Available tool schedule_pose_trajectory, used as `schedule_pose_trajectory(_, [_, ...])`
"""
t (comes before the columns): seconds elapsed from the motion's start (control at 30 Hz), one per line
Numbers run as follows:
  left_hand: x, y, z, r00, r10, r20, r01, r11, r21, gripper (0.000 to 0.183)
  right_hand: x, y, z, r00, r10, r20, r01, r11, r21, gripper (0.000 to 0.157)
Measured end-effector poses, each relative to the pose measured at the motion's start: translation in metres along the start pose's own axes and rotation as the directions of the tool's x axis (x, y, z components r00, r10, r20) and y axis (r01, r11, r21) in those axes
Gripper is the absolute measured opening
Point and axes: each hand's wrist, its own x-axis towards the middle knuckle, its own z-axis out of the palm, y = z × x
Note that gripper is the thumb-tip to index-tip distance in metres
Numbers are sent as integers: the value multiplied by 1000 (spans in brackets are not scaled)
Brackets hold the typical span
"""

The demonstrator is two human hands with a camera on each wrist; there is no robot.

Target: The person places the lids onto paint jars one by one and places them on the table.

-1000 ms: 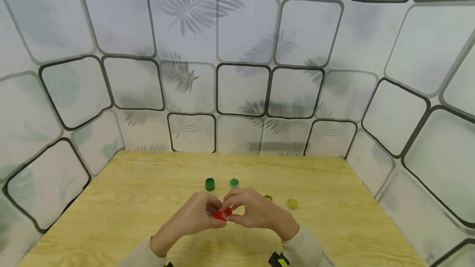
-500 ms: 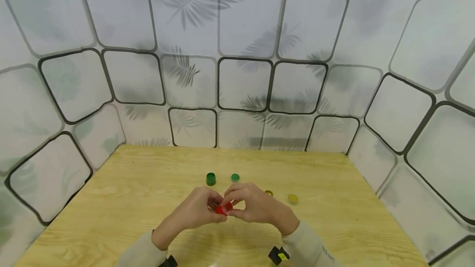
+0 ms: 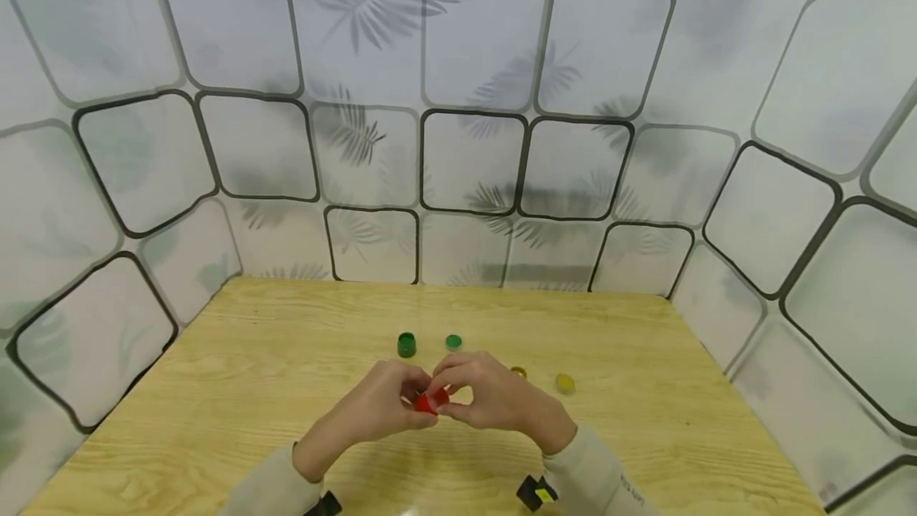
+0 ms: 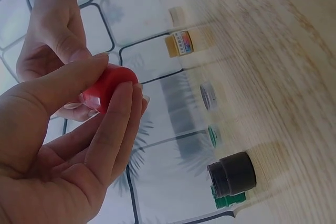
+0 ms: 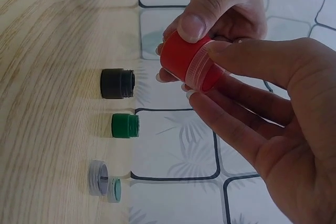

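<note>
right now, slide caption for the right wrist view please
Left hand grips a red cylindrical jar, right hand pinches its clear ribbed lid; round black jar and round green jar beyond.

The left sleeve [image 3: 268,486] and right sleeve [image 3: 591,472] are pale cream, the right one marked with small dark lettering [image 3: 632,490] too fine to read. Angular black pieces [image 3: 531,493] sit at both cuffs, the right bearing a yellow patch [image 3: 546,494]. The fingers [image 5: 226,124] are bare, the left thumbnail [image 5: 193,25] broad and rounded.
</note>
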Motion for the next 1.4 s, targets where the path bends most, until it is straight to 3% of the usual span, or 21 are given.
schedule_pose_trajectory(0.2, [-1, -1, -6, 1000, 14, -13, -13, 997, 71, 18, -1, 0, -2, 999, 4, -43, -4, 1000, 10, 20])
schedule_pose_trajectory(0.5, [-4, -14, -30, 990, -6, -140, 40, 971, 236, 18, -3, 3, -8, 997, 44, -62, -43, 999, 23, 19])
schedule_pose_trajectory(0.73, [-5, -34, -47, 969, -84, -231, 148, 950, 275, 18, -5, 7, -7, 996, 54, -69, -53, 998, 14, 18])
schedule_pose_trajectory(1.03, [-9, -51, -53, 930, -205, -304, 287, 923, 256, 18, -4, 8, -8, 997, 50, -67, -51, 999, -7, 19])
schedule_pose_trajectory(1.23, [-10, -65, -55, 898, -275, -342, 379, 880, 286, 20, -5, 8, -10, 996, 60, -60, -61, 998, -10, 19])
schedule_pose_trajectory(1.4, [-11, -77, -59, 894, -286, -345, 399, 858, 324, 20, -5, 8, -10, 996, 69, -51, -69, 998, -13, 18])
